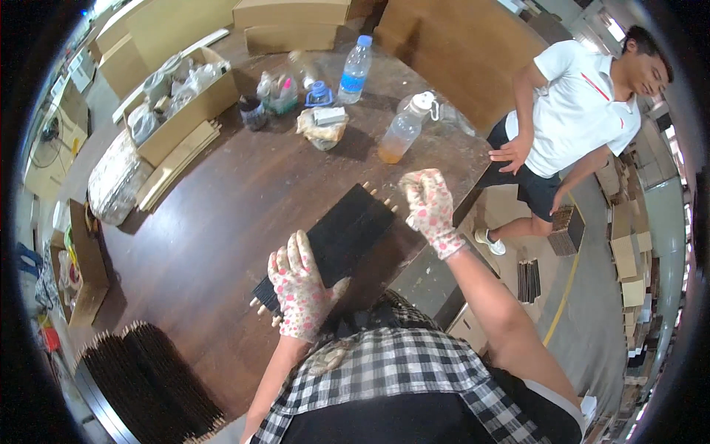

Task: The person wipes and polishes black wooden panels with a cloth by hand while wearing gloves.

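A long black panel (350, 231) lies at a slant on the brown table before me. Light wooden peg ends stick out from both of its short ends. My left hand (299, 288), in a white glove with pink dots, rests on the panel's near left end with fingers stretched out. My right hand (430, 200), gloved the same way, is raised beside the far right end, apart from the panel. Its fingers are curled together; whatever they may hold is hidden.
A stack of similar black pieces (148, 385) stands at the lower left. Cardboard boxes (192, 96) with plastic bags line the table's far left. A blue-capped bottle (355, 70) and a white-capped bottle (407, 129) stand farther back. A person (569, 111) stands at the right.
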{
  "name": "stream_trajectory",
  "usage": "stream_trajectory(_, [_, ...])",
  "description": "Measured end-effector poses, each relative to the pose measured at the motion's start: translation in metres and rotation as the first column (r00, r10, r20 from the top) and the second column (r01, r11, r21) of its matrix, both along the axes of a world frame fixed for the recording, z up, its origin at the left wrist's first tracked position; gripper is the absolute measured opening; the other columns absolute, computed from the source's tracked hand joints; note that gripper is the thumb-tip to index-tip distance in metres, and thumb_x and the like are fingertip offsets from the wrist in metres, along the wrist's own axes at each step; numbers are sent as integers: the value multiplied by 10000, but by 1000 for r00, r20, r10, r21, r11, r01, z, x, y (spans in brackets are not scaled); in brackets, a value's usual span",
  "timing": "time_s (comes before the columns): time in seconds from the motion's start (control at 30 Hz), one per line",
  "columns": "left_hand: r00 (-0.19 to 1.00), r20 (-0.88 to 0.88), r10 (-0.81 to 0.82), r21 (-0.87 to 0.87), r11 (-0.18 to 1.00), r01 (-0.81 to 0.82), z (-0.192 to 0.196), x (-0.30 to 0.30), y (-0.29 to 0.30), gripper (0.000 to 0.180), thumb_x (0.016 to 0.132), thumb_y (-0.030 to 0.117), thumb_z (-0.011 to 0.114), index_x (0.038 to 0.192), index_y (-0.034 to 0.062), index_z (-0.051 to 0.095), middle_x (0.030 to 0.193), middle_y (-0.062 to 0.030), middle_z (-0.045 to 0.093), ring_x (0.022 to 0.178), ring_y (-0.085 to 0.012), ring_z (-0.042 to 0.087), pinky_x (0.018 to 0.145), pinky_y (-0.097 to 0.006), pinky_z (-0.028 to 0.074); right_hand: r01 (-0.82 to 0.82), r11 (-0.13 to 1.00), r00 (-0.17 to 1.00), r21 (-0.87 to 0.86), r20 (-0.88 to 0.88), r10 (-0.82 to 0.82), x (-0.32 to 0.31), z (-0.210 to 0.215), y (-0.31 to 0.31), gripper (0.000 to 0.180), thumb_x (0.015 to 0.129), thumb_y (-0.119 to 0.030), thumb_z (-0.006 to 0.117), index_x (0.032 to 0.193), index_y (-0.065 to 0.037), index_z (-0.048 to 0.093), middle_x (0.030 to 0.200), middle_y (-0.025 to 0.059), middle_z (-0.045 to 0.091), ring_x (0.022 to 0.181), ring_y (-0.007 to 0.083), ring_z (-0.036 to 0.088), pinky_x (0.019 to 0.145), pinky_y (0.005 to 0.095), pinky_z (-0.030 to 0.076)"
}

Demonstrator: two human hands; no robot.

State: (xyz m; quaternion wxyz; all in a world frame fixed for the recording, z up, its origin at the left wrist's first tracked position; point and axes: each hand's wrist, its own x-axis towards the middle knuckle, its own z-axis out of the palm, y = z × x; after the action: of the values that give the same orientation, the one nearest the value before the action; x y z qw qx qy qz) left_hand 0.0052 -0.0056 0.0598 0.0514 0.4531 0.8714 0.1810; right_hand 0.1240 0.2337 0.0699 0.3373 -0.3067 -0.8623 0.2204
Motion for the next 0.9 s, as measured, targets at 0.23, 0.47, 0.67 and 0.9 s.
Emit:
stream_trajectory(0.23, [1000, -8, -4, -33, 999, 3, -8, -2, -12, 1144, 635, 489, 821, 1462, -58, 250, 1438, -218, 385, 1324, -375, 370, 1136, -505, 226, -444, 844, 889, 302, 265, 373, -45, -31, -103, 157, 860, -199, 596, 959, -97, 666, 973, 109, 644, 952, 251, 598, 843, 382, 497])
stream_trajectory(0.47, [1000, -24, -5, 11, 1000, 5, 0, -2, -10, 1088, 665, 484, 801, 1443, -72, 281, 1408, -220, 413, 1288, -379, 393, 1128, -510, 230, -72, 988, 983, 135, 176, 48, -43, -31, 8, 131, 915, -193, 562, 882, -111, 659, 899, 79, 612, 857, 277, 615, 798, 400, 516])
stream_trajectory(0.67, [999, 38, 10, 39, 999, -11, -6, -1, -12, 1160, 628, 477, 830, 1458, -74, 238, 1451, -232, 359, 1331, -377, 353, 1139, -512, 217, -441, 828, 896, 347, 220, 385, -64, -31, -78, 108, 870, -182, 613, 929, -106, 662, 1026, 85, 628, 938, 264, 597, 828, 382, 522])
stream_trajectory(0.9, [999, 54, 9, 38, 999, -11, -4, -1, -10, 1230, 591, 474, 852, 1470, -78, 192, 1527, -256, 240, 1381, -370, 299, 1141, -514, 203, -302, 856, 943, 420, 261, 205, -67, -36, -38, 62, 866, -70, 584, 901, -50, 632, 947, 120, 621, 913, 309, 596, 832, 398, 501])
